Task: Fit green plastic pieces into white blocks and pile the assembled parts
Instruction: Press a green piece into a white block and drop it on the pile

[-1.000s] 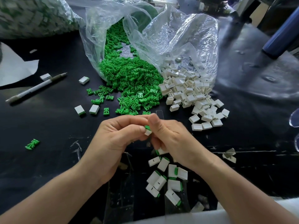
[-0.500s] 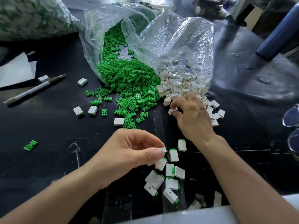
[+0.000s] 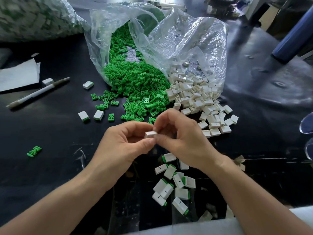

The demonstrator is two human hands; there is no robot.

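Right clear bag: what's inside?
The bag holds white blocks spilling out onto the table. Glare on the wrinkled plastic hides anything farther back.

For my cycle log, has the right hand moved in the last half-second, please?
Yes: the right hand drew back from the white block heap to the left hand.

Left flank: I find passage over the black table [image 3: 55,133] between pen [image 3: 37,92] and lone green piece [image 3: 33,151].
Ahead: green heap [image 3: 135,85] and white blocks [image 3: 199,99] bar my reach.
Near edge: assembled pile [image 3: 182,193] obstructs.
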